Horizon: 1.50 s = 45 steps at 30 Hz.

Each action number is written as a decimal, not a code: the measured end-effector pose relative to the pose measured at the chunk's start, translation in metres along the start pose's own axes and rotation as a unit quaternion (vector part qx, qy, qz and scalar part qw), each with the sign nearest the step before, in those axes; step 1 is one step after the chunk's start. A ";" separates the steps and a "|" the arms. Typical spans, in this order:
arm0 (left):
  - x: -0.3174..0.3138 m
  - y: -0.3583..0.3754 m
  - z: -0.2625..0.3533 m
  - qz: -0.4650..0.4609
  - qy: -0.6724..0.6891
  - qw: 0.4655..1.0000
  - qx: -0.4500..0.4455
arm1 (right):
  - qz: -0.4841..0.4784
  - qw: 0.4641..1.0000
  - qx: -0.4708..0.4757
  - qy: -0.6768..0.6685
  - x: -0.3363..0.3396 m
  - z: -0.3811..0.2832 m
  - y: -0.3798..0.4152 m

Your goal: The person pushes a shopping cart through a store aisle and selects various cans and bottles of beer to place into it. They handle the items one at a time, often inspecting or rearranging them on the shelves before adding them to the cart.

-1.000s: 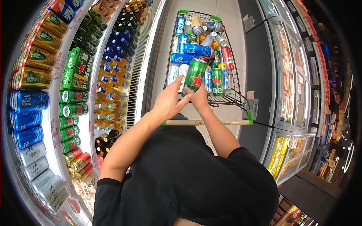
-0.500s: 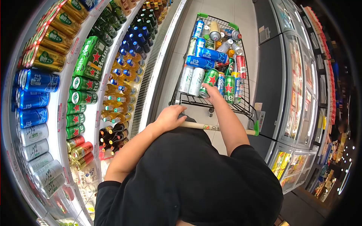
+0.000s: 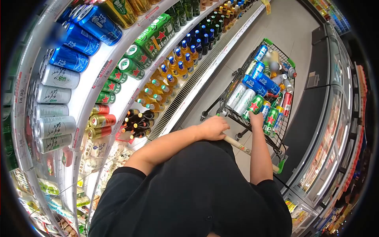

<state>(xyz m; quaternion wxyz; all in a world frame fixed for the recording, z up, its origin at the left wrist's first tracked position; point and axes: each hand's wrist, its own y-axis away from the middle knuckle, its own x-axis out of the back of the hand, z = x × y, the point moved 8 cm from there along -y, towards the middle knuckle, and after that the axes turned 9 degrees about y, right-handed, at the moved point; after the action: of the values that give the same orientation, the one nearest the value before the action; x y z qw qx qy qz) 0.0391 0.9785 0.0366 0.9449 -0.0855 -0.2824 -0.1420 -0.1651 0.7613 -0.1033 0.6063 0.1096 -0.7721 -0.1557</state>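
Note:
A wire shopping cart (image 3: 290, 114) stands ahead of me, loaded with several cans and bottles. My right hand (image 3: 256, 119) reaches into its near end, with the fingers round the lower part of a green beer can (image 3: 255, 104) with a red star, which leans at a slant. Beside that can are white cans (image 3: 241, 98) on the left and another green beer can (image 3: 271, 120) on the right. Blue cans (image 3: 258, 84) lie behind them. My left hand (image 3: 215, 127) is curled over the left end of the pale cart handle (image 3: 241, 147); its fingertips are partly hidden.
Lit shelves on the left hold blue cans (image 3: 69, 59), white cans (image 3: 57, 122), a green beer carton (image 3: 156, 35) and amber bottles (image 3: 169, 81). A vent grille (image 3: 205, 65) runs along their base. Glass-fronted cabinets (image 3: 329, 134) line the right side, with grey floor (image 3: 272, 25) between.
My view has turned towards the left shelves, so the cart appears farther right and tilted. My left hand's fingers have curled down over the handle. My right hand stays on the green can.

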 end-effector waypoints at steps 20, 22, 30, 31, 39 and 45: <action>-0.046 -0.007 -0.004 -0.116 -0.212 0.969 0.050 | 0.272 0.935 0.220 0.057 0.084 0.106 0.188; -0.043 -0.008 -0.002 -0.120 -0.204 0.970 0.054 | 0.285 0.933 0.211 0.059 0.086 0.105 0.186; -0.031 -0.019 -0.005 -0.138 -0.195 0.967 0.092 | 0.291 0.927 0.233 0.030 0.094 0.095 0.181; -0.030 -0.021 -0.007 -0.137 -0.200 0.965 0.098 | 0.279 0.929 0.241 0.027 0.092 0.093 0.180; -0.021 -0.047 -0.012 -0.105 -0.292 0.949 0.060 | 0.268 0.936 0.227 0.009 0.095 0.090 0.163; -0.013 -0.083 -0.023 -0.103 -0.302 0.945 0.078 | 0.260 0.938 0.228 -0.016 0.104 0.087 0.135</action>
<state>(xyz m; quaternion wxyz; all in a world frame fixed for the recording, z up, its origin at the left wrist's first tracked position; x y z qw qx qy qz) 0.0136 0.8974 0.0173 0.7992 -0.0209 -0.5718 -0.1840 -0.2715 0.8591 0.0221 0.5719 0.0376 -0.7982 0.1855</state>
